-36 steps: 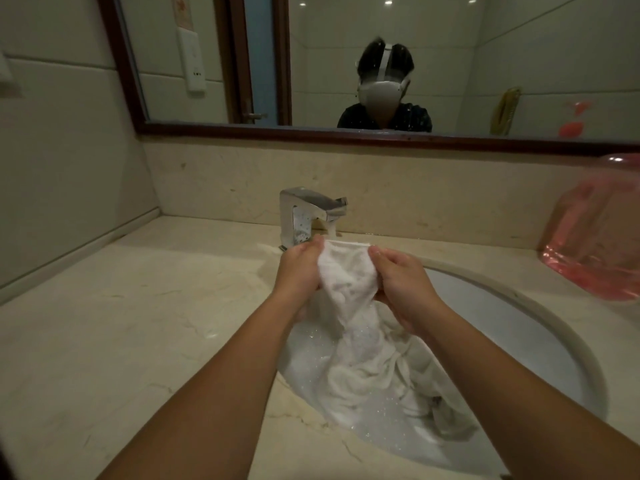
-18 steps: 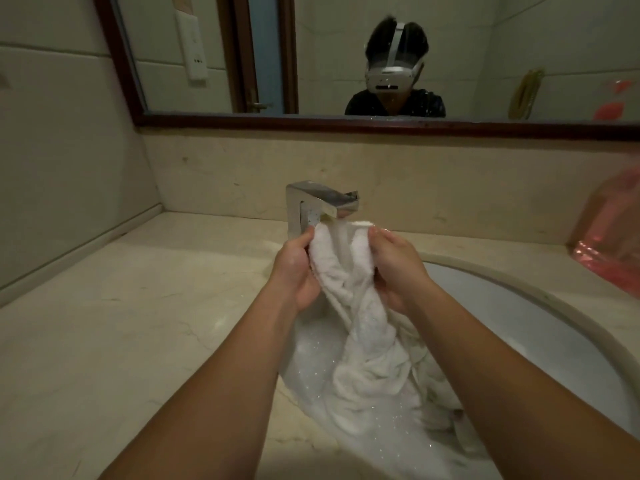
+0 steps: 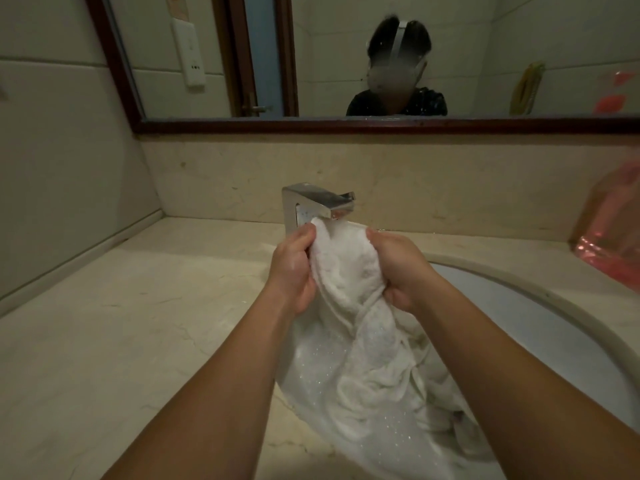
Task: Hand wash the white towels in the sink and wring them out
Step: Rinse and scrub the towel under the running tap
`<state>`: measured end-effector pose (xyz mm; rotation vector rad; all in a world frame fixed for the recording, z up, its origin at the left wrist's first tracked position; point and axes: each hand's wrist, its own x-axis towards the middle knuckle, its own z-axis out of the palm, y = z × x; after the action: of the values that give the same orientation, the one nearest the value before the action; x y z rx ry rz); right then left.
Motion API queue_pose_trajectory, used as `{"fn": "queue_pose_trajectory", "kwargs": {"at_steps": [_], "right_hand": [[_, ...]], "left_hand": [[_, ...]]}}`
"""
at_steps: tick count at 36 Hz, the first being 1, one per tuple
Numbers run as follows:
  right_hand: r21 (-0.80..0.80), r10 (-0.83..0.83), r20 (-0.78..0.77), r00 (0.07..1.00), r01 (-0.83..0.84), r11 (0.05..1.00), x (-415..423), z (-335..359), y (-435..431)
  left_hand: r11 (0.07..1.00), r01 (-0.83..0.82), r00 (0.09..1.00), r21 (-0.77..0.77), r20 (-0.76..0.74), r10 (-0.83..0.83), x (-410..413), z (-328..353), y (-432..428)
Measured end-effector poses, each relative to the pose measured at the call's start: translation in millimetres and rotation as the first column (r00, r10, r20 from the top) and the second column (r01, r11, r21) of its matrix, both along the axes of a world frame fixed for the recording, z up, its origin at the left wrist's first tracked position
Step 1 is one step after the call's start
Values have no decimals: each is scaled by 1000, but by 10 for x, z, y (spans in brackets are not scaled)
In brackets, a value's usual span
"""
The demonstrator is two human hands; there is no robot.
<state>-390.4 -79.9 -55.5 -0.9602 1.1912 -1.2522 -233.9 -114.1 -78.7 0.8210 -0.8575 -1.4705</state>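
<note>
A wet white towel hangs bunched between my two hands, just under the spout of the chrome faucet. My left hand grips its left side and my right hand grips its right side, both with fingers curled into the cloth. The towel's lower part trails down into the round white sink, where more white towel cloth lies crumpled in foamy water. My forearms hide part of the basin.
The beige marble counter spreads left of the sink. A pink translucent plastic container stands at the right edge. A framed mirror hangs on the wall behind the faucet, above a marble backsplash.
Both hands have lifted the bunched towel top closer to the faucet spout and shifted their grip on it. The view has tilted slightly.
</note>
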Motion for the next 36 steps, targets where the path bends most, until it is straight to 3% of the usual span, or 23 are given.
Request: {"fn": "queue_pose_trajectory", "kwargs": {"at_steps": [6, 10, 17, 25, 32, 36], "right_hand": [[44, 94, 313, 945, -113, 993, 40, 17, 40], [96, 95, 392, 915, -143, 985, 31, 35, 21], [176, 83, 170, 982, -113, 978, -80, -23, 6], [37, -57, -226, 972, 67, 997, 46, -154, -48], [-28, -82, -312, 947, 77, 997, 149, -254, -39], [-35, -98, -282, 954, 92, 995, 259, -227, -23]], "left_hand": [[991, -123, 958, -48, 255, 131, -111, -120, -15], [986, -166, 934, -16, 317, 162, -131, -169, -12], [970, -108, 988, 218, 132, 80, -110, -48, 17], [968, -69, 990, 242, 136, 37, -94, -41, 28], [958, -42, 982, 284, 190, -13, -115, -35, 51], [963, -80, 963, 259, 268, 8, -133, 4, 80]]}}
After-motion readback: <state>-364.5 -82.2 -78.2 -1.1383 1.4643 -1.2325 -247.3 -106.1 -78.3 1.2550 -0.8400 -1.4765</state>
